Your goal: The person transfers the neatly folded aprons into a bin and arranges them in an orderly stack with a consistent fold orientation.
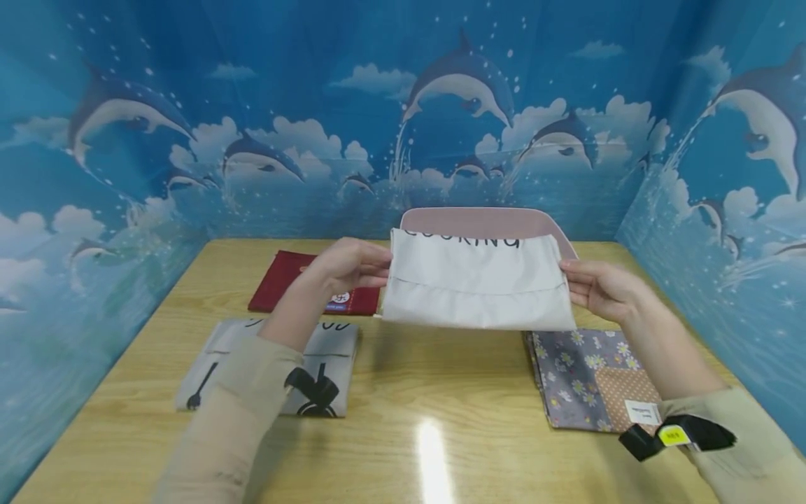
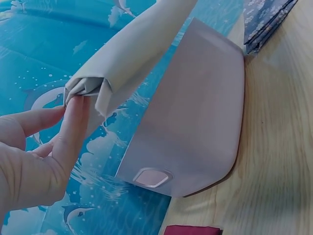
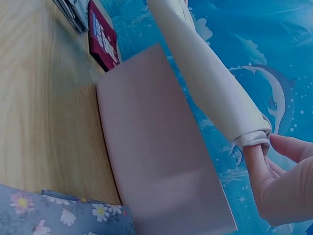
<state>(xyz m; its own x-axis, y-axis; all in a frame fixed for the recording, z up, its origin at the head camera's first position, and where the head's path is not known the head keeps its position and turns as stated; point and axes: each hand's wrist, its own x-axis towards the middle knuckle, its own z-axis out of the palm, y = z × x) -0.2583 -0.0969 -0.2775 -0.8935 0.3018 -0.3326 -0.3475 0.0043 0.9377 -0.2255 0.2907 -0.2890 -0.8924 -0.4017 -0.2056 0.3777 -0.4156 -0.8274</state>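
A folded white apron with black lettering reading "COOKING" is held up above the table between both hands. My left hand pinches its left end, thumb on one side and fingers on the other. At the opposite end my right hand pinches it the same way. In the left wrist view the layered edge of the apron shows at the fingertips. The right wrist view shows the apron as a thick folded roll above the pink bin. In the head view, the apron covers much of that bin.
A folded red cloth lies at the back left, partly behind my left hand. Nearer is a folded white cloth with black utensil prints. At right lies a folded grey floral cloth. A dolphin-print curtain surrounds the wooden table.
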